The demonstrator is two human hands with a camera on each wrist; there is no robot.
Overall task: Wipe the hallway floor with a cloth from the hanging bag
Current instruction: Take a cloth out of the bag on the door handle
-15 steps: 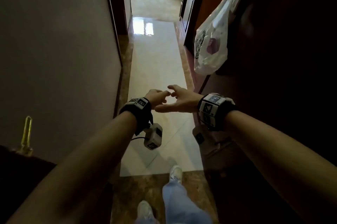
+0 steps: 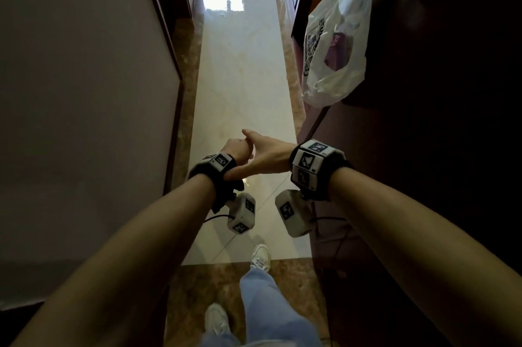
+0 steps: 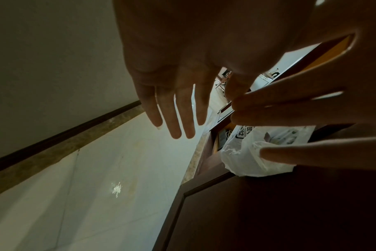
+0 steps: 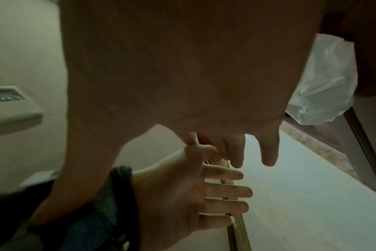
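We hold both hands out at mid-height over the hallway floor (image 2: 243, 69). The left hand (image 2: 237, 150) and the right hand (image 2: 268, 156) meet there; the right fingers (image 3: 290, 105) cross in front of the left palm. Both hands have straight, spread fingers and hold nothing.

The hanging bag (image 2: 336, 44), thin white plastic, hangs against the dark cabinet (image 2: 437, 92) ahead on our right, well apart from both hands. A purple item (image 2: 339, 54) shows through its wall; we judge this to be the cloth, though the plastic hides its shape. Retrieval has not yet begun.

Risks from here, as we judge them:
- The bag film is light and unsupported. A one-handed reach may push the bag aside or collapse its mouth.
- A hard pull on the cloth may drag the bag off its hanger, which lies out of view.
- The floor shines and carries a pale spot (image 3: 117, 189); if wet, footing may slip
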